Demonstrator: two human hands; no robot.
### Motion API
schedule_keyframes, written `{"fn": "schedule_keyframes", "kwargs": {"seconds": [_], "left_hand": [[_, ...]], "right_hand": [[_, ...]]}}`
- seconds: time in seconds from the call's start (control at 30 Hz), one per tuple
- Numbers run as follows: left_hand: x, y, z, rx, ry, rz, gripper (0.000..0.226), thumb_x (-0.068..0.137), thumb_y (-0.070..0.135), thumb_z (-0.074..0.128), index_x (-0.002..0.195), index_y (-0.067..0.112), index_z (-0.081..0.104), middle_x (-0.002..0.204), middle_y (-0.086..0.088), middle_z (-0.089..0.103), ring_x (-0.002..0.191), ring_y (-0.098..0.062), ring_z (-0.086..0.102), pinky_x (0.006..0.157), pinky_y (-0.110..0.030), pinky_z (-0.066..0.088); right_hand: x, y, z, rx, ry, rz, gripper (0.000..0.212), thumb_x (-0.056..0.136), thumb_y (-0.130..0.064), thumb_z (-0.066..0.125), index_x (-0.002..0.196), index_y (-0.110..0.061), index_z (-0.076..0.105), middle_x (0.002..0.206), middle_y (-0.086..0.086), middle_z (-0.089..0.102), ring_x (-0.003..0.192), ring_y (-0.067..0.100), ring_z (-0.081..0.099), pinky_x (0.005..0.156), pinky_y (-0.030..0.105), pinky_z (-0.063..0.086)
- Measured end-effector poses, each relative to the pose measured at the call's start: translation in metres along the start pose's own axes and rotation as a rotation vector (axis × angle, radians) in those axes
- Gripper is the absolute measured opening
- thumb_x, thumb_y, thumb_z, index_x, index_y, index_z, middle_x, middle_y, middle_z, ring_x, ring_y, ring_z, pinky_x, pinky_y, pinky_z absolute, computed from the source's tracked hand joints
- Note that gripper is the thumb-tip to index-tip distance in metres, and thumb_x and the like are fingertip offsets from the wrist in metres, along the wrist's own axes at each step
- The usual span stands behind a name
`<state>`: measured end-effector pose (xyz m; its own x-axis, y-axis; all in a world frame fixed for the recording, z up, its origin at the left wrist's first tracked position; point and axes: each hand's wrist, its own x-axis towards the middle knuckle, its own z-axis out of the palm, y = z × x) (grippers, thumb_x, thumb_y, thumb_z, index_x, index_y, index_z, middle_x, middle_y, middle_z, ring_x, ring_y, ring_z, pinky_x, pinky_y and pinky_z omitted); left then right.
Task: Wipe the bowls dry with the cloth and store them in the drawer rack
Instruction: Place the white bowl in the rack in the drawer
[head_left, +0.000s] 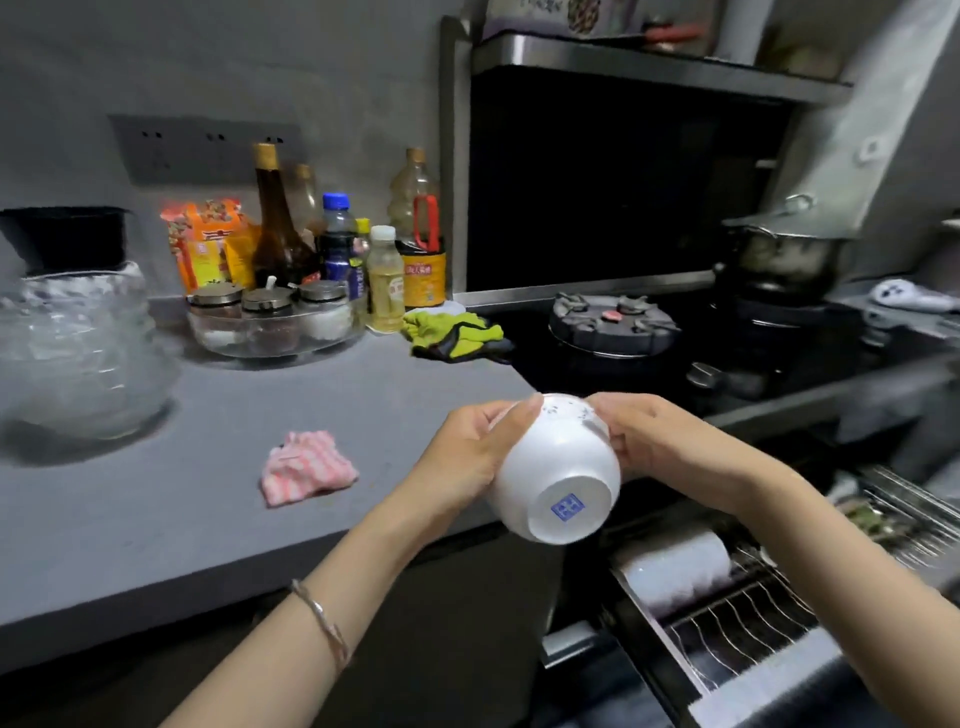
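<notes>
I hold a white bowl (558, 467) in both hands above the counter's front edge, its base with a blue mark turned toward me. My left hand (478, 447) grips its left side, thumb over the rim. My right hand (654, 441) grips the right side. A pink-and-white striped cloth (306, 466) lies crumpled on the grey counter (156, 509), left of the bowl, untouched. Below right, the drawer rack (737, 618) stands pulled out, with white bowls (675, 569) lying on their sides at its back end.
A big glass jar (78, 338) stands at far left. Bottles (280, 228) and a glass condiment set (270, 322) line the back wall. A green-and-black rag (457, 335) lies by the black hob (613, 322). A lidded pot (779, 249) sits on the right burner.
</notes>
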<state>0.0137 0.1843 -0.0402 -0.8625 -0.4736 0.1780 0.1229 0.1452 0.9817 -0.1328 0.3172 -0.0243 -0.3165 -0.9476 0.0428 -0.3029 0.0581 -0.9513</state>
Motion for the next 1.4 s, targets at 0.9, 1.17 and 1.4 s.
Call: {"fn": "schedule_keyframes", "kwargs": {"seconds": [0.9, 1.17, 1.4], "left_hand": [[0.145, -0.284, 0.285, 0.833, -0.323, -0.013, 0.066, 0.092, 0.055, 0.044, 0.149, 0.032, 0.020, 0.157, 0.010, 0.018, 0.142, -0.011, 0.016, 0.113, -0.027, 0.014], [0.189, -0.343, 0.308, 1.129, -0.442, 0.058, 0.102, 0.062, 0.084, 0.006, 0.151, 0.035, 0.006, 0.159, 0.012, 0.009, 0.145, -0.014, 0.011, 0.114, -0.031, 0.013], [0.212, -0.379, 0.316, 1.176, -0.470, 0.121, 0.125, 0.043, 0.090, -0.024, 0.151, 0.033, 0.003, 0.159, 0.010, 0.006, 0.145, -0.016, 0.004, 0.117, -0.040, -0.005]], "right_hand": [[-0.093, 0.304, -0.270, 0.367, 0.856, 0.661, 0.029, 0.089, -0.024, 0.062, 0.112, -0.007, 0.054, 0.103, 0.009, 0.058, 0.093, 0.025, 0.055, 0.066, 0.035, 0.046], [-0.042, 0.370, -0.304, 0.392, 0.794, 0.782, 0.030, 0.088, -0.020, 0.058, 0.114, -0.006, 0.054, 0.109, 0.016, 0.057, 0.096, 0.031, 0.055, 0.077, 0.039, 0.046], [-0.006, 0.425, -0.326, 0.360, 0.760, 0.845, 0.018, 0.088, -0.021, 0.057, 0.101, -0.008, 0.058, 0.101, 0.012, 0.059, 0.099, 0.034, 0.055, 0.095, 0.046, 0.043]]}}
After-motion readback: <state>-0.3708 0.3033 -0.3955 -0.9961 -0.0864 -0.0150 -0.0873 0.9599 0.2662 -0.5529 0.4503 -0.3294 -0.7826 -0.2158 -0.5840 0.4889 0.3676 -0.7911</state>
